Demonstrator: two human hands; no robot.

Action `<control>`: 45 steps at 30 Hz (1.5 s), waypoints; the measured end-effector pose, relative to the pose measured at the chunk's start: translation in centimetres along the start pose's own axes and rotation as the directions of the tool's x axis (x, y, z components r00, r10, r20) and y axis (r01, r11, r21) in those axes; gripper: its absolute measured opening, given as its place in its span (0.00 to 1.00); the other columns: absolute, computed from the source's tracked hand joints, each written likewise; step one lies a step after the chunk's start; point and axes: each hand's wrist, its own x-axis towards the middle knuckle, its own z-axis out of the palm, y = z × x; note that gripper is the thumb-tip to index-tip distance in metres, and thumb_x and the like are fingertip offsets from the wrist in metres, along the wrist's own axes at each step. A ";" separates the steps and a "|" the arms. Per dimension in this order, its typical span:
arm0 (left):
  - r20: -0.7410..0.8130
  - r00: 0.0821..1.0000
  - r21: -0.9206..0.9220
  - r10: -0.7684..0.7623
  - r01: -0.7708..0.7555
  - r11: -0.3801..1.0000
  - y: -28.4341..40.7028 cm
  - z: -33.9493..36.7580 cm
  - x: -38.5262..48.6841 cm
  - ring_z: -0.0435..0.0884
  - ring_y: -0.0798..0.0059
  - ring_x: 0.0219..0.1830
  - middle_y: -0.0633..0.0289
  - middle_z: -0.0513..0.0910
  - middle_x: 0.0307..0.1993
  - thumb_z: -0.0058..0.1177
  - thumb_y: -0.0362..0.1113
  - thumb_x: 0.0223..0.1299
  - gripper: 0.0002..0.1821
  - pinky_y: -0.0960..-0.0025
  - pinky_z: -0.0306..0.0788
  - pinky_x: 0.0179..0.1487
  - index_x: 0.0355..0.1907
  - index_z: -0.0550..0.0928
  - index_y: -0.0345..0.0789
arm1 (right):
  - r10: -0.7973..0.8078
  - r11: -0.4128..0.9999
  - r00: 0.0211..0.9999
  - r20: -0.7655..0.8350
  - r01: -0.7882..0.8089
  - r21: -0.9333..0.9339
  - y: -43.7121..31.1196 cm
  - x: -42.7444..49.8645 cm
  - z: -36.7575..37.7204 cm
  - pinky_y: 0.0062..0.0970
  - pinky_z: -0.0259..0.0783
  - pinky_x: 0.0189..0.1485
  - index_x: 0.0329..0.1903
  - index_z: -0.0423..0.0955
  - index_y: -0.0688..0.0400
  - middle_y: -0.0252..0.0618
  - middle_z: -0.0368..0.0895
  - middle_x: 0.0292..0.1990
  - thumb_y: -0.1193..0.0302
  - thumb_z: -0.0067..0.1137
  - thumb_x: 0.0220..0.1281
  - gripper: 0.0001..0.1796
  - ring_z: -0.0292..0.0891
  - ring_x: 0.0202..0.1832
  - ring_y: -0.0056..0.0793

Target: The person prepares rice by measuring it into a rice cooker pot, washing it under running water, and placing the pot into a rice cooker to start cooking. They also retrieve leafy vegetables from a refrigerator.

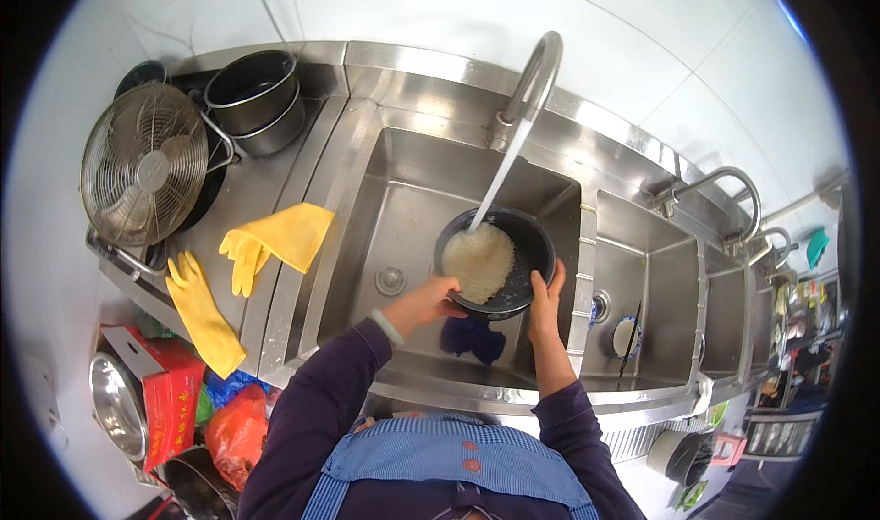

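Observation:
Both of my hands hold a dark round pot (526,252) over the left basin of a stainless steel sink (419,217). White rice grains (481,262) lie heaped toward the pot's left side. Water (505,166) streams from the curved faucet (546,66) into the pot, striking near the rice. My left hand (430,303) grips the near-left rim, thumb on top. On the right side, my right hand (546,300) clasps the wall, its fingers partly hidden. A dark blue cloth (474,339) lies in the basin below the pot, and a drain (390,280) shows at left.
Yellow rubber gloves (282,241) lie on the left counter, near a round metal fan (148,166) and stacked dark pots (254,93). The adjoining basin (625,234) contains a small bowl (627,336) with a dark stick across it. A red box (165,396) stands below at left.

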 end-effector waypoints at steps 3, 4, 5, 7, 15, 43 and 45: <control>-0.042 0.998 0.048 0.036 -0.034 0.998 0.1 -0.7 -0.1 0.76 0.59 0.43 0.49 0.75 0.42 0.40 0.31 0.48 0.20 0.53 0.72 0.46 0.46 0.68 0.26 | 0.207 0.978 0.970 0.125 -0.204 -0.036 0.4 0.0 0.1 0.27 0.50 0.60 0.63 0.49 0.54 0.39 0.61 0.55 0.71 0.48 0.55 0.32 0.56 0.57 0.29; -0.045 0.997 0.074 0.057 -0.054 0.996 0.2 -0.9 -0.2 0.76 0.60 0.43 0.50 0.75 0.42 0.40 0.31 0.47 0.20 0.53 0.72 0.46 0.46 0.68 0.27 | 0.240 0.971 0.961 0.138 -0.240 -0.019 0.4 -0.1 0.2 0.27 0.50 0.60 0.63 0.49 0.53 0.38 0.61 0.55 0.72 0.47 0.55 0.32 0.56 0.57 0.29; -0.052 0.997 0.061 0.054 -0.051 0.997 0.2 -1.0 -0.2 0.76 0.60 0.42 0.50 0.75 0.42 0.40 0.31 0.47 0.20 0.53 0.72 0.45 0.47 0.68 0.27 | 0.264 0.964 0.951 0.159 -0.267 0.002 0.3 0.0 0.3 0.27 0.50 0.60 0.63 0.49 0.52 0.38 0.62 0.55 0.72 0.47 0.55 0.32 0.56 0.57 0.29; -0.037 0.997 0.057 0.061 -0.059 0.997 0.3 -1.3 -0.4 0.77 0.61 0.42 0.51 0.75 0.42 0.40 0.31 0.47 0.21 0.54 0.73 0.44 0.48 0.68 0.27 | 0.282 0.959 0.948 0.146 -0.282 -0.023 0.4 0.0 0.6 0.28 0.50 0.60 0.63 0.48 0.52 0.38 0.61 0.56 0.73 0.46 0.55 0.32 0.57 0.57 0.29; -0.092 0.989 0.114 0.114 -0.103 0.988 0.3 -1.3 -0.3 0.77 0.65 0.40 0.54 0.76 0.42 0.41 0.30 0.47 0.21 0.58 0.75 0.42 0.48 0.68 0.28 | 0.241 0.970 0.965 0.107 -0.237 -0.049 2.2 0.4 0.3 0.25 0.58 0.54 0.64 0.45 0.59 0.43 0.66 0.51 0.71 0.46 0.58 0.32 0.62 0.51 0.29; 0.050 0.982 0.062 0.180 -0.183 0.981 1.1 0.0 2.2 0.77 0.68 0.41 0.57 0.77 0.40 0.41 0.33 0.50 0.18 0.61 0.70 0.47 0.44 0.72 0.28 | -0.086 0.991 0.996 -0.009 0.087 0.105 -0.7 0.4 0.2 0.23 0.53 0.60 0.64 0.48 0.58 0.38 0.59 0.58 0.71 0.38 0.66 0.25 0.57 0.57 0.25; 0.012 0.983 0.093 0.184 -0.185 0.978 1.6 -0.7 2.0 0.77 0.68 0.40 0.57 0.77 0.40 0.41 0.33 0.49 0.17 0.61 0.70 0.47 0.43 0.73 0.29 | -0.062 0.993 0.998 -0.014 0.063 0.096 -0.5 0.2 0.9 0.23 0.51 0.60 0.64 0.48 0.59 0.40 0.58 0.60 0.73 0.38 0.65 0.26 0.56 0.59 0.26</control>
